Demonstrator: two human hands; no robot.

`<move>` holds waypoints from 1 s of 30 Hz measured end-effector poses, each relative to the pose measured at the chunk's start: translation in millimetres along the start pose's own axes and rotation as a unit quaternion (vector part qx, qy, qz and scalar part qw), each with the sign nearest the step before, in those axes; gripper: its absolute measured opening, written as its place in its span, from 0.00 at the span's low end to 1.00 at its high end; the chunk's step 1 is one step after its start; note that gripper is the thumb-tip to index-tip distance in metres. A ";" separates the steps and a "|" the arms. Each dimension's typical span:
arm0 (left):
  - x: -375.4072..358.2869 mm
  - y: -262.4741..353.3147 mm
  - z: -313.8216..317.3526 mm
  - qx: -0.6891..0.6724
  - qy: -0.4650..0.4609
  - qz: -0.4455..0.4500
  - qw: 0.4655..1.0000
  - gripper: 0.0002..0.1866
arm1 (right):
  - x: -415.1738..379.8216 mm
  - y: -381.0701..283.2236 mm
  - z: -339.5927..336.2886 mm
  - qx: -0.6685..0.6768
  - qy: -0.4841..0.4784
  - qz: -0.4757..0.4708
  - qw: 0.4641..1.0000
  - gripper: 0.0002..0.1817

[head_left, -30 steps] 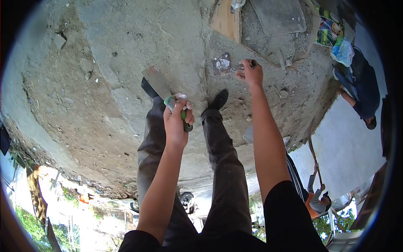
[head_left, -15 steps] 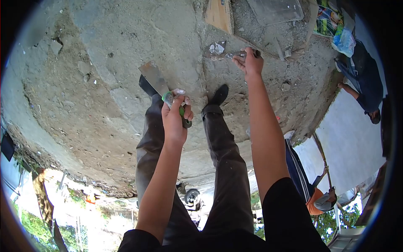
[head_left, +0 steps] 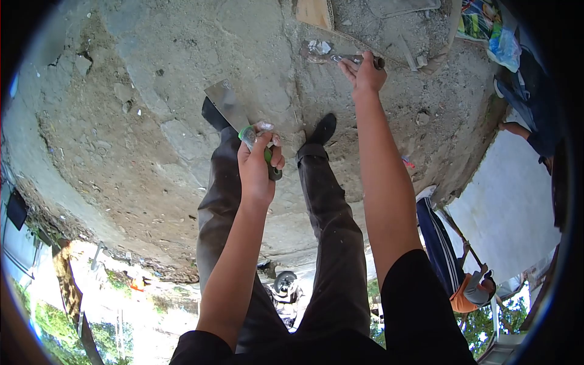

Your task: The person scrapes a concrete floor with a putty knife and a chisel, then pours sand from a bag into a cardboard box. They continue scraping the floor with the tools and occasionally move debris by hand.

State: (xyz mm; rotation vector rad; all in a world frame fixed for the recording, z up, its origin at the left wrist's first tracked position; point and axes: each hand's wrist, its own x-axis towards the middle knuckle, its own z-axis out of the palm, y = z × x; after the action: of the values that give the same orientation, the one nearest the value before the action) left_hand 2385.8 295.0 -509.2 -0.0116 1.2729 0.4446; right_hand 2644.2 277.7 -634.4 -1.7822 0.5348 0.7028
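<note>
My left hand (head_left: pixel 258 159) is closed round the green handle of a putty knife (head_left: pixel 226 104). Its broad metal blade points forward and to the left, over my left shoe. Whitish smears coat the fingers and the handle near the blade. Farther forward on the right, my right hand (head_left: pixel 367 78) grips the dark handle of a small trowel (head_left: pixel 348 59). The trowel's blade points left and carries a lump of white paste (head_left: pixel 319 47). Both tools are held apart from each other above the ground.
Rough, dusty ground (head_left: pixel 152 134) spreads around my feet. Ahead lie a piece of cardboard (head_left: pixel 315 13), a flat grey tray (head_left: pixel 401 6) and plastic bags (head_left: pixel 504 48). To the right, one person (head_left: pixel 529 115) is beside a pale wall, and another person (head_left: pixel 473 292) holds a long pole.
My right hand and the trowel have shifted slightly forward. The putty knife stays nearly in place in my left hand. The person with the pole has changed posture, and the view has shifted a little.
</note>
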 end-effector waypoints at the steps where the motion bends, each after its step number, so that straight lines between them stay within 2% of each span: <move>1: -0.9 -1.8 -0.6 0.001 -0.001 0.001 1.000 0.06 | -3.3 1.9 0.2 0.001 0.000 0.000 1.000 0.13; 4: -4.3 -6.8 -4.7 0.012 -0.009 -0.002 1.000 0.06 | -20.1 10.5 -2.2 0.034 0.015 0.000 0.999 0.12; 10: -22.6 -30.1 -28.3 0.062 0.022 -0.001 0.998 0.06 | -74.0 9.1 -47.4 0.012 -0.043 -0.049 0.998 0.11; 14: -44.3 -28.3 -39.4 0.126 0.012 0.016 0.992 0.06 | -124.3 -37.1 -92.3 -0.029 -0.059 -0.062 0.996 0.11; 17: -66.6 -10.7 -28.7 0.167 0.013 0.041 0.985 0.05 | -154.0 -73.9 -128.8 -0.058 -0.080 -0.071 0.993 0.10; 21: -98.1 20.2 -9.3 0.175 -0.032 0.081 0.981 0.05 | -181.8 -124.9 -172.8 -0.080 -0.111 -0.096 0.986 0.10; 26: -122.3 49.1 13.8 0.177 -0.047 0.126 0.975 0.05 | -193.1 -195.8 -201.7 -0.101 -0.098 -0.113 0.984 0.08; 30: -133.0 56.1 22.6 0.172 -0.033 0.146 0.974 0.06 | -185.9 -241.5 -192.3 -0.191 -0.143 -0.166 0.957 0.08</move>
State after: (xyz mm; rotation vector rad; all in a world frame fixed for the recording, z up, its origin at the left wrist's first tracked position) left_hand 2358.8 310.1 -366.3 0.4855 1.2763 0.4654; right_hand 2708.0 171.1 -296.1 -2.0136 -0.1057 0.8461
